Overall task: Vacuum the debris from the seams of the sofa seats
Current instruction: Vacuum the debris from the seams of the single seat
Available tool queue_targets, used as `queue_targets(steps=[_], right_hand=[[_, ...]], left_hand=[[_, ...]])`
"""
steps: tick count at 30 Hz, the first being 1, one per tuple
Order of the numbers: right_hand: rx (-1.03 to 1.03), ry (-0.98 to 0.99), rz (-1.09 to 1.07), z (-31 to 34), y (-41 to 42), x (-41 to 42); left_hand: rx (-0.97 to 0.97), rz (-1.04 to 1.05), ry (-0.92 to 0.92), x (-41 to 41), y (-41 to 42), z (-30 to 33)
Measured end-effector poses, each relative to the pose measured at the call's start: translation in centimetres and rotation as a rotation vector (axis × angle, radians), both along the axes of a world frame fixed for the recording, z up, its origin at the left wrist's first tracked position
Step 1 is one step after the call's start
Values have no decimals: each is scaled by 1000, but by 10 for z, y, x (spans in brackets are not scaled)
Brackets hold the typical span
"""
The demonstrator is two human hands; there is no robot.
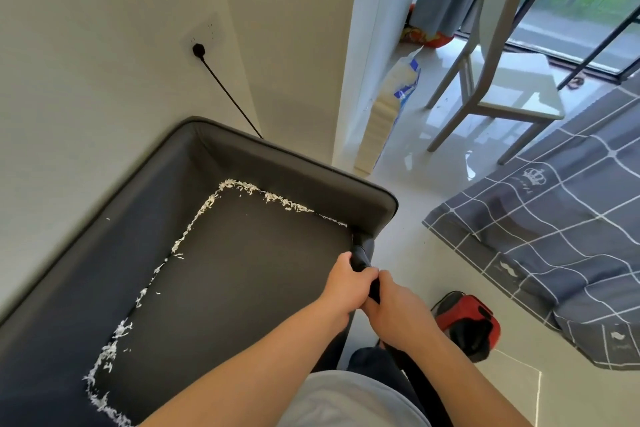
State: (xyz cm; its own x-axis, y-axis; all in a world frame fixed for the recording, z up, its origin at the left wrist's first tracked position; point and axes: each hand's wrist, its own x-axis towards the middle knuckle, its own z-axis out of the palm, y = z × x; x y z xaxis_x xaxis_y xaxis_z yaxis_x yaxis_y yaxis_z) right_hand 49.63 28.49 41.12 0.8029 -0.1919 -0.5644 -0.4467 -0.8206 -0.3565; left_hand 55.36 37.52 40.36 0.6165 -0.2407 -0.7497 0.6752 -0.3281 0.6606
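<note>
A dark grey sofa seat (242,270) fills the lower left. White shredded debris (194,218) lines the seams along the backrest and the far armrest (311,173). A black vacuum nozzle (360,250) has its tip at the front end of the armrest seam. My left hand (349,284) grips the nozzle tube from the left. My right hand (394,312) grips the same tube just below, from the right. The black hose runs down past my legs, partly hidden by my right arm. A red and black vacuum body (467,319) stands on the floor to the right.
A black plug and cord (221,87) run from a wall socket down behind the sofa. A bed with a checked grey cover (554,236) lies right. A pale chair (502,87) stands by the window. A blue and white bag (401,80) leans against the wall corner.
</note>
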Motion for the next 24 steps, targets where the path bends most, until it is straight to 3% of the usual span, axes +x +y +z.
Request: queue_targets(steps=[15, 24], right_hand=[[-25, 29, -13, -4, -6, 25], [-131, 7, 167, 7, -6, 18]], left_hand=[[7, 39, -46, 10, -10, 3], [36, 160, -94, -9, -13, 12]])
